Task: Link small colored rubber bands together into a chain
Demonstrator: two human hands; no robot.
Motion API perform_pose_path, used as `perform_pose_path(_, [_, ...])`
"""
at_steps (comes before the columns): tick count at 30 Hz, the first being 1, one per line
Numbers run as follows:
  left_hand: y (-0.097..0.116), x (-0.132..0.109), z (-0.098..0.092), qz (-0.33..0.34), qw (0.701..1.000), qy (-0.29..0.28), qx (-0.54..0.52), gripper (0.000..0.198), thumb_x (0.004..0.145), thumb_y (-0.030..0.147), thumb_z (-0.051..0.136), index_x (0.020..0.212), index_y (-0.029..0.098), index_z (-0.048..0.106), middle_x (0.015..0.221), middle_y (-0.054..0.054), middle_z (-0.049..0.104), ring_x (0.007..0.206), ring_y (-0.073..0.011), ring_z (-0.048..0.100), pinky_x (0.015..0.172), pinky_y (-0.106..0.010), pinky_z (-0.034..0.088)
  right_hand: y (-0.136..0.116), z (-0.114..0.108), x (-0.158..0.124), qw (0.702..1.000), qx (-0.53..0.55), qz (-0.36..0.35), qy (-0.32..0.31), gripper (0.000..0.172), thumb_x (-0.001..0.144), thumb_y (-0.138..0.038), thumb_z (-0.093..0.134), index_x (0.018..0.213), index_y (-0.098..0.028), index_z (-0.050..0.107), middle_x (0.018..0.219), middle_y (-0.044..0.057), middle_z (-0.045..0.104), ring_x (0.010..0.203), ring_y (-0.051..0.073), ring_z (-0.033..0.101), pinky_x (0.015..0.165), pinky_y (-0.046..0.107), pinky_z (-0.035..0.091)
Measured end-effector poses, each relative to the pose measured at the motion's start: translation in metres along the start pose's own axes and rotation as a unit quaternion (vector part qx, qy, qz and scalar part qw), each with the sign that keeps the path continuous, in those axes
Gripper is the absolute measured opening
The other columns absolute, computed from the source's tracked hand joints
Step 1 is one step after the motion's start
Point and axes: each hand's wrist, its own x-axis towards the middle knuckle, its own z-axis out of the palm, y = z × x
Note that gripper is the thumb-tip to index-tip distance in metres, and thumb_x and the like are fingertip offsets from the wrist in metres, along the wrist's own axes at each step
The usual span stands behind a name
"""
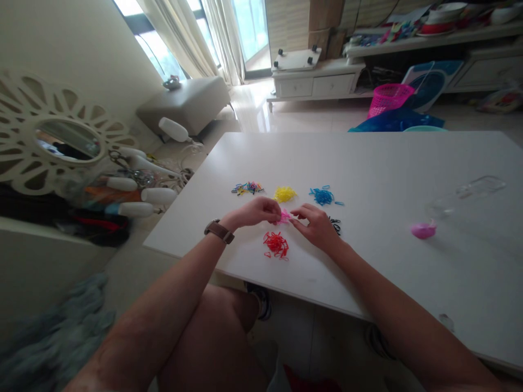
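Seen from my remote post, a watch (219,231) circles the wrist of the left hand (256,211) at a white table (379,179). Mixed bands (248,188) lie just beyond that hand, its fingers curled together at the pink bands (284,216); whether they pinch one, I cannot tell. Red bands (277,245) lie on the near side of both hands, yellow bands (285,194) just past the left fingertips. The pink pile sits between the hands: light, soft and stretchy, I judge, apt to tangle, each loop best taken by its edge. The right hand (314,221) holds thumb and forefinger slightly parted there, any grip unclear to me. Blue bands (322,195) lie beyond it, black bands (336,225) beside it, partly hidden.
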Motion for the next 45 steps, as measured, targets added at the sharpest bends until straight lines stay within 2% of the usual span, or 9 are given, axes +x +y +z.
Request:
perform_pose_path(3, [0.011,0.01,0.014,0.008,0.999,-0.032,-0.014,0.022,0.076,0.031,0.08,0.083,0.012,0.071,0.071,-0.004,0.07,0.069,-0.0129,0.065,0.069,-0.026,0.052,-0.003,-0.002,0.0,1.0,0.009,-0.003,0.023,0.008,0.094,-0.025,0.064,0.096,-0.021,0.069,0.088,0.005,0.067,0.08,0.018,0.064,0.073,0.031,0.05])
perform_pose_path(6, [0.016,0.015,0.018,0.006,1.0,-0.019,-0.013,0.021,0.075,0.029,0.081,0.082,0.011,0.072,0.071,-0.004,0.07,0.068,-0.0128,0.065,0.068,-0.026,0.052,-0.006,-0.004,0.001,1.0,0.015,-0.004,0.028,0.009,0.094,-0.022,0.06,0.093,-0.021,0.069,0.086,0.004,0.067,0.078,0.018,0.064,0.074,0.031,0.051])
perform_pose_path(11, [0.018,0.016,0.017,-0.003,1.0,-0.005,-0.022,0.019,0.074,0.026,0.081,0.079,0.012,0.071,0.071,-0.005,0.071,0.067,-0.0121,0.065,0.066,-0.025,0.051,-0.009,-0.005,0.0,0.999,0.025,-0.01,0.025,0.01,0.09,-0.02,0.061,0.094,-0.021,0.07,0.088,0.005,0.068,0.08,0.018,0.064,0.076,0.032,0.052])
perform_pose_path(16, [0.014,0.016,0.017,-0.008,0.998,0.017,-0.058,0.026,0.072,0.027,0.084,0.081,0.012,0.064,0.068,-0.004,0.07,0.066,-0.012,0.066,0.063,-0.023,0.049,-0.008,-0.004,0.0,0.999,0.027,-0.024,0.024,0.012,0.093,-0.019,0.058,0.091,-0.021,0.07,0.087,0.005,0.069,0.08,0.017,0.064,0.074,0.03,0.05])
perform_pose_path(21, [0.011,0.015,0.016,0.002,0.999,0.017,-0.04,0.027,0.07,0.028,0.085,0.082,0.011,0.068,0.077,-0.006,0.073,0.07,-0.0119,0.066,0.068,-0.025,0.051,-0.008,-0.005,0.001,0.999,0.008,-0.01,0.043,0.011,0.091,-0.017,0.059,0.084,-0.021,0.068,0.08,0.004,0.066,0.077,0.018,0.062,0.073,0.03,0.047])
perform_pose_path(26, [0.01,0.015,0.013,0.006,1.0,0.027,0.011,0.024,0.072,0.03,0.082,0.083,0.011,0.073,0.076,-0.006,0.072,0.068,-0.0122,0.064,0.066,-0.024,0.05,-0.008,-0.005,0.001,0.999,0.0,-0.005,0.051,0.011,0.09,-0.017,0.059,0.083,-0.021,0.066,0.079,0.003,0.065,0.076,0.018,0.061,0.073,0.03,0.046])
perform_pose_path(32, [0.01,0.015,0.009,0.006,0.999,0.038,0.004,0.019,0.072,0.024,0.08,0.082,0.011,0.074,0.077,-0.008,0.073,0.069,-0.013,0.066,0.067,-0.025,0.051,-0.008,-0.005,0.0,0.999,-0.008,0.002,0.044,0.011,0.087,-0.014,0.058,0.08,-0.021,0.062,0.078,0.003,0.063,0.075,0.018,0.059,0.073,0.03,0.045])
perform_pose_path(38, [0.015,0.014,0.006,0.028,0.998,0.049,-0.022,0.022,0.068,0.017,0.08,0.084,0.012,0.066,0.062,0.0,0.066,0.056,-0.0093,0.058,0.054,-0.02,0.041,-0.009,-0.005,0.002,0.999,-0.015,0.003,0.042,0.012,0.086,-0.013,0.056,0.079,-0.022,0.058,0.077,0.003,0.06,0.076,0.018,0.057,0.073,0.031,0.044])
perform_pose_path(45, [0.017,0.017,0.006,0.038,0.997,0.059,-0.012,0.023,0.067,0.015,0.078,0.085,0.013,0.063,0.061,0.001,0.064,0.053,-0.0081,0.056,0.051,-0.019,0.037,-0.01,-0.005,0.001,0.996,-0.029,0.025,0.076,0.012,0.088,-0.015,0.056,0.077,-0.021,0.057,0.076,0.003,0.06,0.075,0.018,0.058,0.073,0.032,0.044])
